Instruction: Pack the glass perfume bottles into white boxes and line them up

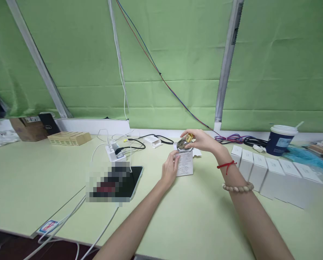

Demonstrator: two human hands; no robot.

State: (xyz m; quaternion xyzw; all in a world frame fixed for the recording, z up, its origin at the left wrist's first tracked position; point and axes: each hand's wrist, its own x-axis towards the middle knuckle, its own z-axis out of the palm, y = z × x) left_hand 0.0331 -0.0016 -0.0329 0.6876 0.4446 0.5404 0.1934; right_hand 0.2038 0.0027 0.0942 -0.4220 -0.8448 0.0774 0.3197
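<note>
- The right hand (198, 140) is pinching a gold-topped bottle (183, 145) in its grip.
- The bottle is showing at the upper end of a printed white box (185, 167).
- The left hand (169, 169) is clasping that box's left side above the desk (202, 220).

one bottle (184, 145), six lined-up white boxes (272, 177), one cup (280, 142)

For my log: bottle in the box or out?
Mostly out: the gold-capped bottle shows above the printed white box; whether its base dips in, cannot tell.
</note>
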